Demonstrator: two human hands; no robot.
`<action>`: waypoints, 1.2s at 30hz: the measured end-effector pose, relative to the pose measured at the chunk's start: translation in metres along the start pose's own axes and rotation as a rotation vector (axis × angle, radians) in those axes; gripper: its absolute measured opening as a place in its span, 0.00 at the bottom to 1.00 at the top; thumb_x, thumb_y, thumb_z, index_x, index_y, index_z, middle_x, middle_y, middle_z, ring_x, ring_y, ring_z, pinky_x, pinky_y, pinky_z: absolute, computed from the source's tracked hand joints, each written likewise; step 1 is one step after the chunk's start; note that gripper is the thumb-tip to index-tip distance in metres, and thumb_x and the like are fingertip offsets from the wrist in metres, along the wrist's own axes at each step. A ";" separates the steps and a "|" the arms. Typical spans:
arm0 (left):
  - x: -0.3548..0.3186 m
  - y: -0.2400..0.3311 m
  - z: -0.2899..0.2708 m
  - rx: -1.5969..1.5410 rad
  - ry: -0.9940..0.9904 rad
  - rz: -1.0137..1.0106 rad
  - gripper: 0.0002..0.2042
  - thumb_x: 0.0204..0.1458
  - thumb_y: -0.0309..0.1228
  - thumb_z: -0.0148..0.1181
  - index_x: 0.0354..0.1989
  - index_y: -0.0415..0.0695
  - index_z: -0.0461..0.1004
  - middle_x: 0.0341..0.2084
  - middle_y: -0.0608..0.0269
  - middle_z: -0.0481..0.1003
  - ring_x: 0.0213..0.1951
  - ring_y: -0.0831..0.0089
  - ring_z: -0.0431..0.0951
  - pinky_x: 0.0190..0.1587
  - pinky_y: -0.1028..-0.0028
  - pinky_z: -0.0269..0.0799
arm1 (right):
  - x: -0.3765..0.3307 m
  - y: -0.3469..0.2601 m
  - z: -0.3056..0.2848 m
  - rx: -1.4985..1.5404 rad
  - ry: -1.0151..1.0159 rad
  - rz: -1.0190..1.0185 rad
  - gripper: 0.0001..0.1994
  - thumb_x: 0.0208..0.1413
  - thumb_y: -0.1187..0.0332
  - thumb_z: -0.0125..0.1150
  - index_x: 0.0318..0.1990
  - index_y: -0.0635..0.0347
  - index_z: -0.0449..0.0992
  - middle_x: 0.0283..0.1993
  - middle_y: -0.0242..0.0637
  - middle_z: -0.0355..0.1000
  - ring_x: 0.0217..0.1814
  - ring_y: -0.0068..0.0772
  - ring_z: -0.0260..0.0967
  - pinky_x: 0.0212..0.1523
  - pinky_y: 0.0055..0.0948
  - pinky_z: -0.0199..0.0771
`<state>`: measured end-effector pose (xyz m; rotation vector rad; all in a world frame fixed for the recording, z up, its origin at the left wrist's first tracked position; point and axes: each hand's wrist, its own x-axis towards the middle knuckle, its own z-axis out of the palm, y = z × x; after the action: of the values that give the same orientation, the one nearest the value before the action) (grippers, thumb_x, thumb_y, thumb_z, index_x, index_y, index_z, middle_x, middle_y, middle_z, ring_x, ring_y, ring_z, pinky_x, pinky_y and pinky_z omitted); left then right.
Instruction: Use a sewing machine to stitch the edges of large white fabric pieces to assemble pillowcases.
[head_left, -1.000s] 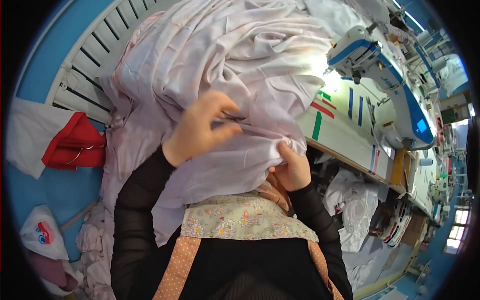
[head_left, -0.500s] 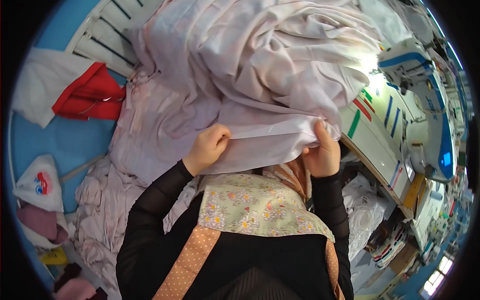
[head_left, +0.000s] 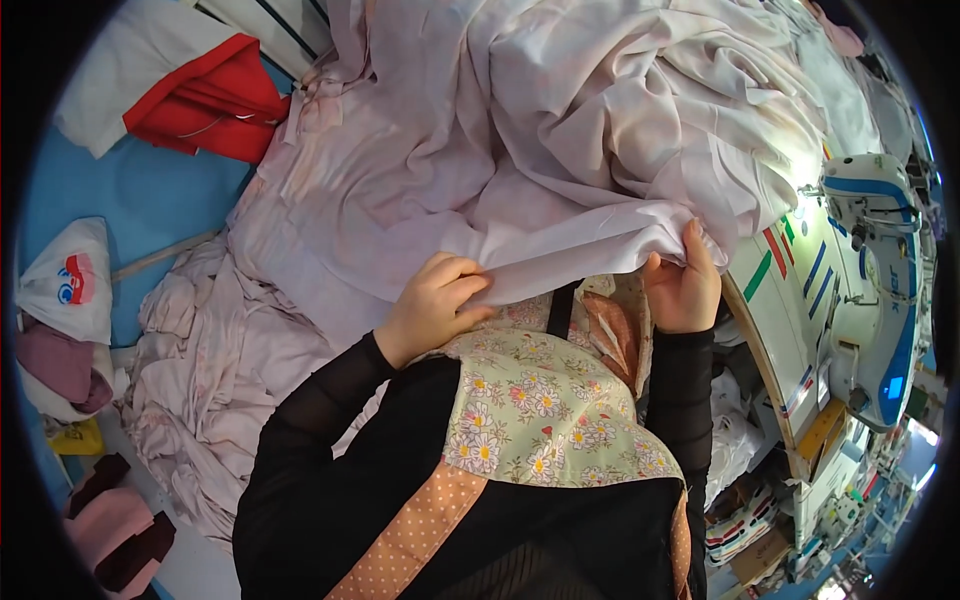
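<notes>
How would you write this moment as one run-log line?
Left hand: at pale fabric, grip unclear | Right hand: holding its folded edge | Sewing machine: at picture's right

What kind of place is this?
It looks like a sewing workshop. There's a white and blue sewing machine, its work table marked with coloured strips, and a great heap of pale cloth.

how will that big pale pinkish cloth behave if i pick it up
The pale pinkish cloth is probably floppy, since it slumps into soft folds. It may slide easily, as its surface looks smooth near the right hand. Lifting all of it could feel heavy, given how much is heaped up.
</notes>
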<state>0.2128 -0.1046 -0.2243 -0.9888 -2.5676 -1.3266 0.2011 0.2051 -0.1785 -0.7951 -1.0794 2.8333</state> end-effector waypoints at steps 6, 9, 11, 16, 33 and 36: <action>-0.030 -0.047 -0.003 -0.023 0.047 -0.216 0.06 0.43 0.22 0.62 0.31 0.38 0.76 0.32 0.55 0.75 0.36 0.57 0.75 0.39 0.64 0.71 | -0.012 0.004 0.013 -0.041 -0.034 0.039 0.10 0.66 0.62 0.52 0.48 0.57 0.72 0.43 0.33 0.77 0.41 0.28 0.77 0.30 0.28 0.81; -0.026 -0.077 -0.114 0.377 0.222 -0.197 0.06 0.50 0.20 0.51 0.35 0.38 0.74 0.31 0.52 0.74 0.36 0.56 0.74 0.40 0.66 0.70 | -0.033 0.016 0.027 -0.355 -0.233 0.184 0.19 0.67 0.57 0.48 0.50 0.67 0.70 0.42 0.41 0.77 0.41 0.36 0.77 0.37 0.32 0.80; -0.051 -0.092 -0.229 0.601 0.436 -0.346 0.07 0.54 0.19 0.49 0.38 0.37 0.74 0.33 0.54 0.72 0.38 0.64 0.74 0.43 0.70 0.68 | -0.047 0.010 0.042 -0.621 -0.462 0.361 0.17 0.64 0.63 0.54 0.50 0.72 0.71 0.39 0.43 0.77 0.41 0.33 0.77 0.39 0.29 0.79; -0.066 -0.008 -0.327 0.815 0.311 -0.191 0.06 0.50 0.17 0.52 0.36 0.35 0.73 0.36 0.56 0.72 0.40 0.61 0.73 0.44 0.71 0.68 | -0.058 -0.020 0.084 -1.414 -0.546 -0.564 0.07 0.48 0.82 0.64 0.36 0.64 0.78 0.34 0.37 0.76 0.32 0.27 0.72 0.34 0.22 0.70; -0.105 -0.039 -0.289 0.656 0.338 -0.292 0.05 0.44 0.16 0.59 0.28 0.36 0.70 0.34 0.58 0.71 0.38 0.64 0.73 0.44 0.72 0.67 | -0.001 -0.007 0.123 -1.798 -0.884 -1.266 0.14 0.38 0.75 0.69 0.37 0.57 0.78 0.48 0.39 0.74 0.47 0.46 0.71 0.46 0.41 0.72; -0.103 -0.045 -0.284 0.635 0.347 -0.271 0.06 0.44 0.16 0.60 0.27 0.36 0.69 0.33 0.58 0.71 0.37 0.65 0.73 0.43 0.73 0.67 | 0.001 0.003 0.124 -1.810 -0.921 -1.333 0.13 0.38 0.75 0.69 0.35 0.57 0.79 0.46 0.38 0.74 0.45 0.44 0.72 0.41 0.38 0.75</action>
<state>0.2086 -0.3906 -0.1165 -0.2805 -2.6141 -0.5579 0.1440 0.1261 -0.1021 1.1599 -2.5135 0.4645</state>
